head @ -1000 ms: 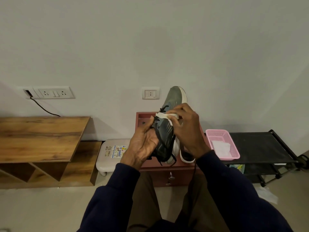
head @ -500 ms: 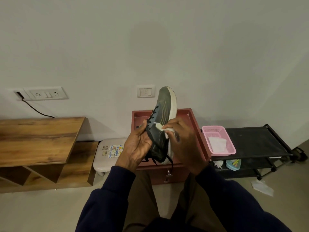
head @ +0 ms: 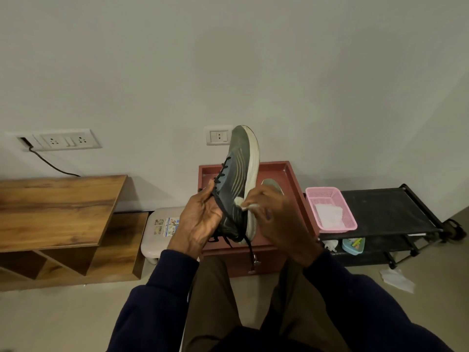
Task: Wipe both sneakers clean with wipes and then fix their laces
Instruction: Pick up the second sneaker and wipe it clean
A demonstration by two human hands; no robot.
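The right hand point(head: 276, 219) pinches a white wipe point(head: 245, 205) against the side of the grey sneaker point(head: 236, 181), which the left hand point(head: 200, 219) grips toe-up above the red box point(head: 291, 179). The second sneaker point(head: 272, 185) lies in that box. Wiping looks midway; black laces point(head: 250, 246) dangle loose, not yet fixed.

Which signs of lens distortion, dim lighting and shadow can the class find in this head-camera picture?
Head view: wide-angle bending curves the black rack and the floor edge at right; the light is dim and soft, with corners darker; the raised sneaker casts a faint shadow on the wall above; the left hand and right hand look slightly soft, the wipe lacks detail.
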